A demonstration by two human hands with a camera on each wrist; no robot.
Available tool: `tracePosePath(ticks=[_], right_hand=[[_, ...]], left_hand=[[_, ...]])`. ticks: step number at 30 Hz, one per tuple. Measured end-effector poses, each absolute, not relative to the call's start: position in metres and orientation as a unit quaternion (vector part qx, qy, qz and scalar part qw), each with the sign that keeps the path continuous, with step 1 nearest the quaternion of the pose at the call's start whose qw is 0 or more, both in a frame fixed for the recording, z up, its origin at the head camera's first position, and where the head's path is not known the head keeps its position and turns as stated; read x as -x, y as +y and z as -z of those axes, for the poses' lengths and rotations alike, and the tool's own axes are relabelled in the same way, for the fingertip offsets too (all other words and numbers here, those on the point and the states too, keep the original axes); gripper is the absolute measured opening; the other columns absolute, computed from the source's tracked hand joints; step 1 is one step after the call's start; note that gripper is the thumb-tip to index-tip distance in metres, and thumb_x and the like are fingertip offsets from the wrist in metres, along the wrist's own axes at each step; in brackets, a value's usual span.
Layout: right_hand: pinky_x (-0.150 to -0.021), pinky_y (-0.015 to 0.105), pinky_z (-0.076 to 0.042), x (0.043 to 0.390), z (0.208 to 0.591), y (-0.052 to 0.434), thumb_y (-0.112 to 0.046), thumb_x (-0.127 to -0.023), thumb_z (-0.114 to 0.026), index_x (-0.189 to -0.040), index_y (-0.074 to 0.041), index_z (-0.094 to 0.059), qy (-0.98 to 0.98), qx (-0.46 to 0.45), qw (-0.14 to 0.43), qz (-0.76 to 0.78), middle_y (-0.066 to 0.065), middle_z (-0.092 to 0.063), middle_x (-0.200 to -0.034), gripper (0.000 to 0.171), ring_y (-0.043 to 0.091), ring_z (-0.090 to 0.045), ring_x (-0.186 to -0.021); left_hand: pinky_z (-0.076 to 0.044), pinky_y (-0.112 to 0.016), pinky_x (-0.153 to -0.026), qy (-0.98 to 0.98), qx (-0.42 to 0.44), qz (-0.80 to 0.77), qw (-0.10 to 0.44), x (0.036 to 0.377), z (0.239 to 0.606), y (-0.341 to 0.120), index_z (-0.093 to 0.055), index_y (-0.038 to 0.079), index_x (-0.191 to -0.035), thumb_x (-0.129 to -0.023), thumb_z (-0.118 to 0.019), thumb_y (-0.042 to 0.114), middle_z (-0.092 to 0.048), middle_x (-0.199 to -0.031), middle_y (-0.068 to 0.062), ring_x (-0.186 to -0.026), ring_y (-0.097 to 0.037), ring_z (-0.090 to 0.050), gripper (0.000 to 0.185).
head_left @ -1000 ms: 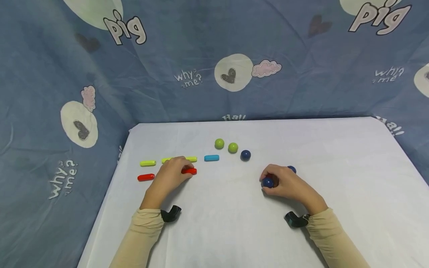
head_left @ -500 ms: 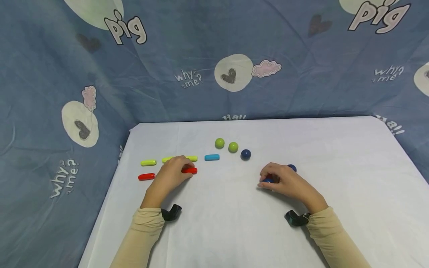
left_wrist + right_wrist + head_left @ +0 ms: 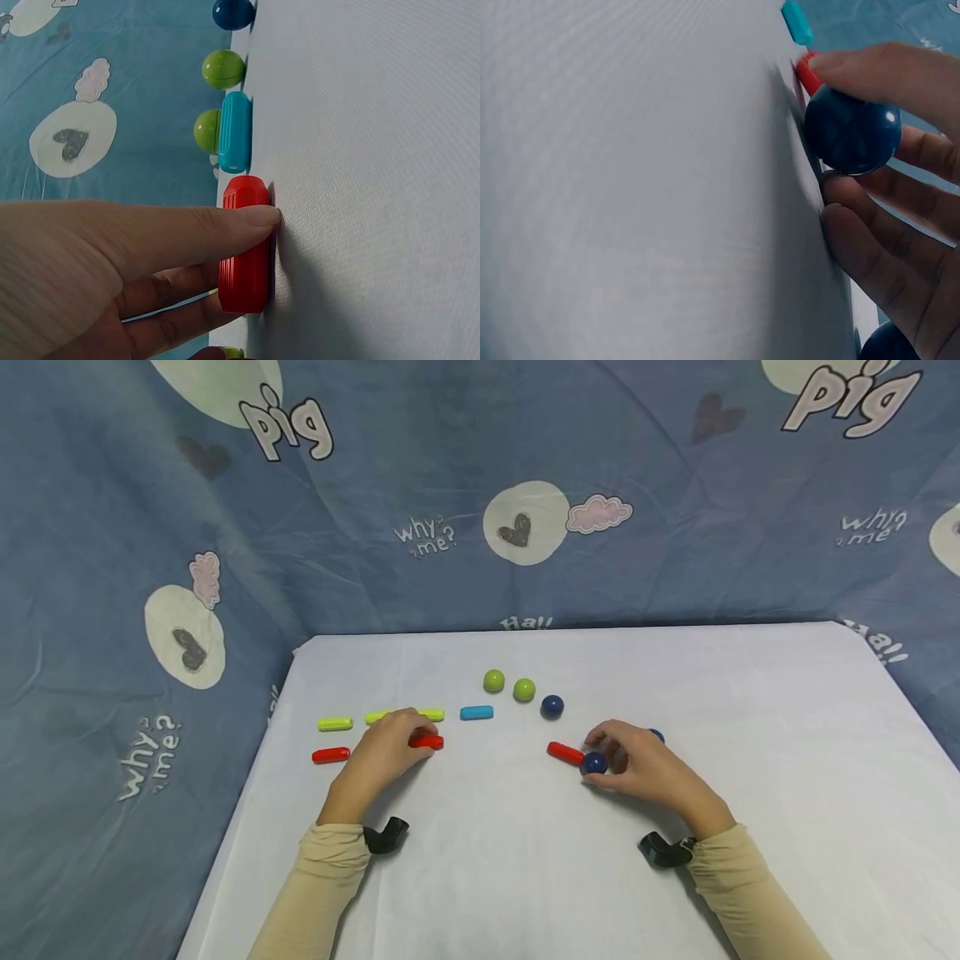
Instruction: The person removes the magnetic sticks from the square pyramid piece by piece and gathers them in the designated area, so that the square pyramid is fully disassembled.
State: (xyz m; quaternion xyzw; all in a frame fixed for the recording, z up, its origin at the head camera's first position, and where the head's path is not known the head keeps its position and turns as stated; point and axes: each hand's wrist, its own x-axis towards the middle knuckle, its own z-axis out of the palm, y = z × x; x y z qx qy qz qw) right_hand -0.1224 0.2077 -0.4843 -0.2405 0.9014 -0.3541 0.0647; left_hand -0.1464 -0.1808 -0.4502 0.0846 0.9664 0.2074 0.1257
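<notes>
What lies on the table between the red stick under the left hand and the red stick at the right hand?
Head view: only bare white tablecloth between red stick and red stick.

Two green balls (image 3: 508,685), a cyan stick (image 3: 476,712) and yellow sticks (image 3: 334,723) lie on the white table (image 3: 750,735).
</notes>
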Motion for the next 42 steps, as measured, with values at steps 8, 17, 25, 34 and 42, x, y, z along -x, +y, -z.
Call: tracePosePath(ticks=[8,17,25,34,42], right_hand=[[-0.069,0.023,-0.054,0.124,0.4896,0.209,-0.021,-0.082,-0.089,-0.109,-0.017,-0.072,0.892,0.25,0.066,0.371,-0.008,-0.071,-0.092,0.031,0.006,-0.061,-0.078],[-0.071,0.024,-0.053,0.1236,0.4917,0.21,-0.021,-0.084,-0.087,-0.115,-0.019,-0.074,0.886,0.244,0.073,0.388,-0.009,-0.072,-0.096,0.033,0.009,-0.062,-0.081],[-0.072,0.024,-0.053,0.1242,0.4919,0.2092,-0.021,-0.084,-0.087,-0.115,-0.02,-0.075,0.885,0.239,0.075,0.393,-0.009,-0.071,-0.095,0.034,0.012,-0.062,-0.083],[-0.073,0.024,-0.052,0.1245,0.491,0.2092,-0.021,-0.084,-0.087,-0.115,-0.02,-0.075,0.883,0.236,0.079,0.399,-0.009,-0.071,-0.096,0.034,0.013,-0.061,-0.084],[-0.071,0.023,-0.052,0.125,0.4919,0.21,-0.021,-0.084,-0.087,-0.116,-0.02,-0.074,0.88,0.236,0.085,0.403,-0.009,-0.071,-0.096,0.035,0.013,-0.06,-0.083]], left_hand=[[-0.055,-0.046,-0.096,0.965,-0.085,-0.212,0.128,0.1471,0.4507,-0.1805,-0.076,0.01,-0.114,-0.087,-0.083,0.011,-0.073,-0.108,-0.005,-0.104,-0.024,-0.066,0.028],[-0.055,-0.046,-0.096,0.966,-0.085,-0.206,0.132,0.1478,0.4509,-0.1802,-0.076,0.01,-0.115,-0.087,-0.082,0.01,-0.072,-0.108,-0.005,-0.103,-0.024,-0.066,0.028],[-0.055,-0.046,-0.097,0.967,-0.088,-0.2,0.131,0.1461,0.4489,-0.1799,-0.075,0.01,-0.115,-0.087,-0.082,0.01,-0.072,-0.109,-0.004,-0.105,-0.024,-0.066,0.029],[-0.056,-0.046,-0.095,0.969,-0.108,-0.192,0.112,0.1462,0.4499,-0.1808,-0.077,0.012,-0.109,-0.087,-0.083,0.01,-0.073,-0.104,-0.004,-0.1,-0.023,-0.067,0.022],[-0.056,-0.046,-0.094,0.97,-0.114,-0.188,0.106,0.1456,0.4499,-0.1804,-0.078,0.011,-0.109,-0.087,-0.083,0.01,-0.073,-0.103,-0.004,-0.1,-0.024,-0.067,0.023]])
